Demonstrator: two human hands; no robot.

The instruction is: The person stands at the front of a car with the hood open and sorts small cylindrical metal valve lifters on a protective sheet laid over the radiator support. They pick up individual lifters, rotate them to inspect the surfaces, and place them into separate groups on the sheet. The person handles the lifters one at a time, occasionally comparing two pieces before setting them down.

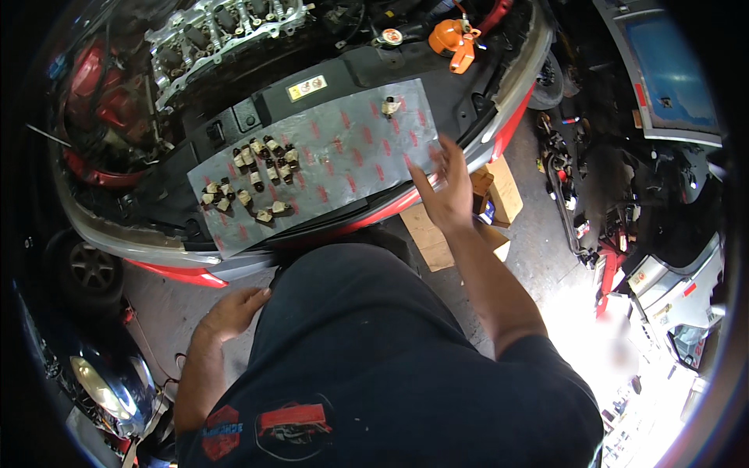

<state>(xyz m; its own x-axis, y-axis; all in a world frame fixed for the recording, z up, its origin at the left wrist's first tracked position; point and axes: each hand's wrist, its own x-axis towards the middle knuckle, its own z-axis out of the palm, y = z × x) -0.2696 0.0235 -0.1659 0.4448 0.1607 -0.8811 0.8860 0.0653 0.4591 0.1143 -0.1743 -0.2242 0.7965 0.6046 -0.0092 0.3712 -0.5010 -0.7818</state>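
Observation:
My right hand (pixel 450 191) is over the right end of a grey sheet (pixel 343 187) with red marks. Its thumb and fingers are spread and a little blurred, with nothing seen between them. A single small dark metal part with a pale wrapping (pixel 391 108) lies at the sheet's far right corner. Several more of these wrapped parts (pixel 265 161) are grouped on the left half, and a few sit nearer its left edge. By the left side of my dark shirt hangs my left hand (pixel 234 313), fingers loosely extended and holding nothing I can see.
The sheet rests across the car's black front panel (pixel 367 66), above the red and grey bumper (pixel 399 204). Behind is an exposed engine head (pixel 218 39). An orange object (pixel 454 45) sits far right. Cardboard boxes (pixel 499 191) stand on the floor.

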